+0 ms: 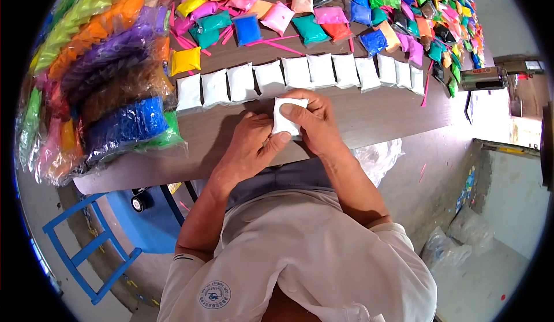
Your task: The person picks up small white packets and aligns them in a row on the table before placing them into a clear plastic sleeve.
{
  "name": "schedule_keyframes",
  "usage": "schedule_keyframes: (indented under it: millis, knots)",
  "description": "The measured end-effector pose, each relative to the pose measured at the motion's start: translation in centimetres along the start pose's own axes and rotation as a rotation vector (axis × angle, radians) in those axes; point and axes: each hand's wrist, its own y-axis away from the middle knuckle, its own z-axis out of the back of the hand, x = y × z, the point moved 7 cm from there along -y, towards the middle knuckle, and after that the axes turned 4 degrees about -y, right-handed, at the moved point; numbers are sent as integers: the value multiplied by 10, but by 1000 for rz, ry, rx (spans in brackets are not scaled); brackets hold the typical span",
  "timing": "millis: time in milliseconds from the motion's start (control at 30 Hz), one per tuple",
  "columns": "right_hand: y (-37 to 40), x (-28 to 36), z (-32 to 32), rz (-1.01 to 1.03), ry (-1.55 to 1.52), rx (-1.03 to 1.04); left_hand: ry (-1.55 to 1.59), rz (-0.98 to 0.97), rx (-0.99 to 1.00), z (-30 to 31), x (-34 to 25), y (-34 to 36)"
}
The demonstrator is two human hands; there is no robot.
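Clasping white packet (284, 121): left hand (249, 149), right hand (316, 127) fingers curled round it, thumbs on top

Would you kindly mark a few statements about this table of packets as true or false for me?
1. The left hand and the right hand both hold a small white soft packet. True.
2. A row of white packets lies on the brown wooden table beyond the hands. True.
3. The large clear plastic bags of coloured packets sit at the table's right end. False: they are on the left.
4. The loose packets behind the row are all white. False: they come in many colours.
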Motion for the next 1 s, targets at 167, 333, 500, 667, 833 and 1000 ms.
schedule_keyframes:
  millis: [167,333,500,667,833,1000]
  knots:
    - [-3,-1,1,-69,32,42,0,14,9,0,-1,0]
    - [-3,-6,6,-64,-13,43,16,2,-39,2,1,1]
    - [14,9,0,-122,169,21,78,63,-68,4,6,4]
    - [21,5,4,-102,235,60,27,19,-44,0,7,2]
    - [19,14,-4,-122,292,27,60,51,-33,2,6,4]
    - [17,-1,-2,-97,201,48,80,105,4,2,2,1]
